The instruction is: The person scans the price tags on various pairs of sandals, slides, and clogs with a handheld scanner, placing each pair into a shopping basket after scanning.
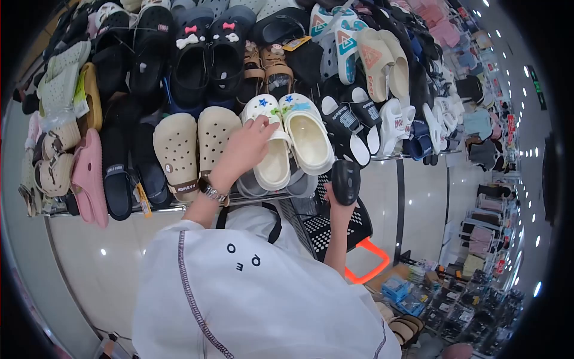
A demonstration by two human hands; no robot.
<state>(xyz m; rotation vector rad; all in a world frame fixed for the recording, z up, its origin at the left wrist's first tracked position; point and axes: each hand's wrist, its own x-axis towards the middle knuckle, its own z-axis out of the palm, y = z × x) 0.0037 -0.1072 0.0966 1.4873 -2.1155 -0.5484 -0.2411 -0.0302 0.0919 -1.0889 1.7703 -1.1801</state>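
A pair of white clogs (309, 143) with blue star and green charms lies toes-up on the shoe rack. My left hand (250, 145), with a metal watch at the wrist, reaches over the left white clog (274, 164); its bent fingers grip the upper near the strap, their tips partly hidden. My right hand (339, 212) is wrapped around a black handheld device (346, 182) that looks like a barcode scanner, held upright just in front of the rack. Beige clogs (176, 157) with punched holes sit left of my left hand. Black-and-white slides (348, 122) are right of the white clogs.
A black perforated basket (326, 234) with an orange handle (372, 276) is below my right hand. The rack's metal edge (128, 212) runs along the front. More black clogs (226, 63) fill the rows behind. Packaged goods (463, 311) are at lower right.
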